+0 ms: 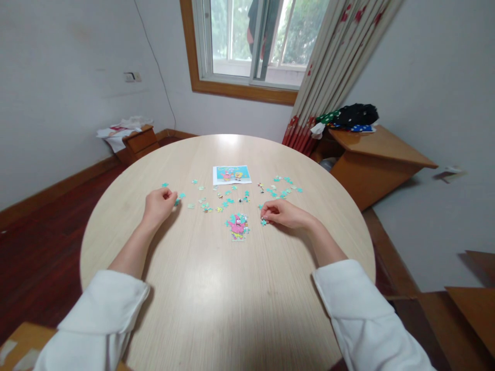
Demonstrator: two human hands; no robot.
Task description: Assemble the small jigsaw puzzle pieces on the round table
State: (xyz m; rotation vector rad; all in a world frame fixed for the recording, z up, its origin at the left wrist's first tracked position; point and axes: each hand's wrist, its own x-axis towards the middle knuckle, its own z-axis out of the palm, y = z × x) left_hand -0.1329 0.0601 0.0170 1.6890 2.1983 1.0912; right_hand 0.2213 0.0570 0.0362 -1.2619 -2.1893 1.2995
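Centrally placed: joined puzzle (237, 226), one, part-built, lying flat on the table (201, 299); pink figure upright as seen by the person, long axis running roughly away from the person, outline ragged. Places below are given from it.

Right hand (283, 212), one: to the right of the joined puzzle and slightly beyond its middle; the nearer of the two hands, with a short gap between. Thumb and fingertips together, seemingly clamped on a small piece (263, 222), partly blue, which lies just to the right of the joined puzzle.

Left hand (158, 206), one: to the left of the joined puzzle and beyond it, well apart. Thumb and fingers curled close; a blue piece (177, 202) shows at the fingertips, but whether it is gripped cannot be told.

Loose pieces (230, 201), many: scattered beyond the joined puzzle, spreading both left and right; mostly blue, some pale yellow.

Picture card (232, 175), one: flat, farther beyond the joined puzzle, long side running left to right.
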